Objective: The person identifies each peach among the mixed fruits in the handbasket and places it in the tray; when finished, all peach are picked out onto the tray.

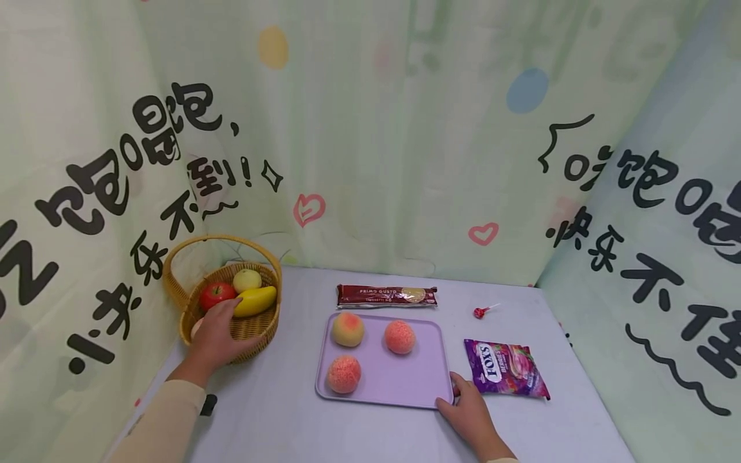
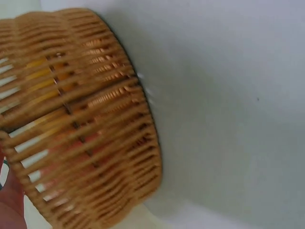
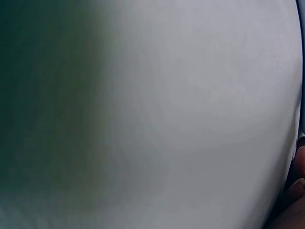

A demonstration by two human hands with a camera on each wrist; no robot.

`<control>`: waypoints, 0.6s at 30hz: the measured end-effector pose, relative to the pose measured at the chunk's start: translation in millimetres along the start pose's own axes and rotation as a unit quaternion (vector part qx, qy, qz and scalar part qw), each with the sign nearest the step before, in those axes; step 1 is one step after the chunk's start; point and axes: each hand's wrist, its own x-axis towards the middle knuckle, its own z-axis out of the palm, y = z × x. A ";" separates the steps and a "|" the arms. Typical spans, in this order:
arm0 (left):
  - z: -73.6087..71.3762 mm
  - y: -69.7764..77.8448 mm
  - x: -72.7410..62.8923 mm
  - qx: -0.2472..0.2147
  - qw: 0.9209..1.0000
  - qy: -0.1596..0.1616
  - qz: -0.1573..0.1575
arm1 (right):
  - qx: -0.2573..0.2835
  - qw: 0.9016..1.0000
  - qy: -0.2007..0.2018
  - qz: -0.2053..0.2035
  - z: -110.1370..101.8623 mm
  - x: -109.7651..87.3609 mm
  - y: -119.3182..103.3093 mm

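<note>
My left hand (image 1: 217, 337) reaches over the near side of a wicker basket (image 1: 268, 329) with its thumb spread to the right. In the basket are a red apple (image 1: 217, 294), a yellow banana (image 1: 255, 302), a pale round fruit (image 1: 247, 280) and another pale thing (image 1: 197, 328) mostly behind the hand. The left wrist view shows the basket's woven side (image 2: 90, 119). Gripping the near right corner of a lilac tray (image 1: 399, 386) is my right hand (image 1: 467, 411). On the tray lie a yellowish peach (image 1: 348, 329) and two pink peaches, one right (image 1: 399, 337), one nearer (image 1: 344, 374).
Behind the tray lies a dark red spaghetti pack (image 1: 386, 296). To its right are a red lollipop (image 1: 480, 313) and a purple candy bag (image 1: 505, 368). A small black object (image 1: 208, 405) is beside my left sleeve. Printed curtains (image 1: 370, 161) surround the white table (image 1: 278, 418).
</note>
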 end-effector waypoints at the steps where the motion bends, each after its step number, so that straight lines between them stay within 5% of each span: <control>1: -0.6 -1.8 -0.6 -0.001 1.000 0.002 -0.003 | -0.001 1.000 -0.001 0.001 0.1 0.0 0.0; 18: -12.2 -26.0 -1.2 0.015 0.999 -0.018 -0.040 | -0.002 1.000 -0.004 0.011 -0.6 -1.2 -3.2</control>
